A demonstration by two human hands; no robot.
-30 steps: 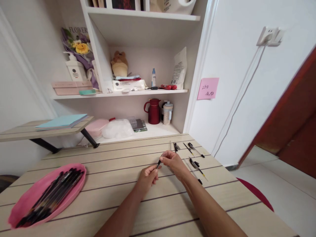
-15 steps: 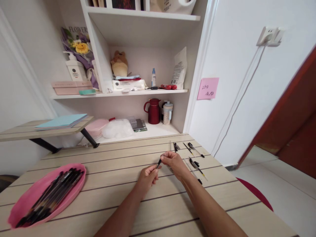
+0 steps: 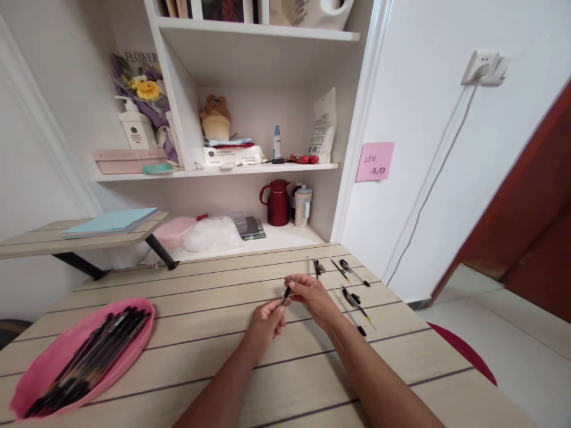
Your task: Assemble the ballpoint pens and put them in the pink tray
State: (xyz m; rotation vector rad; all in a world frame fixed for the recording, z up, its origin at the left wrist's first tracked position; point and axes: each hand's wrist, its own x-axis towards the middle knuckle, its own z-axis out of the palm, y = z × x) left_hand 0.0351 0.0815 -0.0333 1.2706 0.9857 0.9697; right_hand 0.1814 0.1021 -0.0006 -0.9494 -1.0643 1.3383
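Observation:
Between my two hands, above the table, is a slim pen (image 3: 285, 296) with a black end pointing up and away. My left hand (image 3: 266, 321) is closed round its lower part, which the fingers mostly hide. At the upper black end, the thumb and fingers of my right hand (image 3: 310, 294) are closed on the pen. Right of my hands lie separated pen parts: black caps (image 3: 351, 297), a refill with a yellow section (image 3: 366, 315), and a clear barrel with a black end (image 3: 350, 312). Farther back are more pen parts (image 3: 317, 267).
A pink oval basket (image 3: 134, 352) holding several black pens stands at the left of the slatted table (image 3: 200, 356). Behind it is a small raised stand (image 3: 129, 238) with blue paper on top. White shelves (image 3: 259, 169) rise at the back, with a red jug (image 3: 278, 203) on the lowest.
My right fingers have shifted slightly left around the pen's black end. My left hand keeps its hold, and the loose parts lie as before. The view has tilted slightly.

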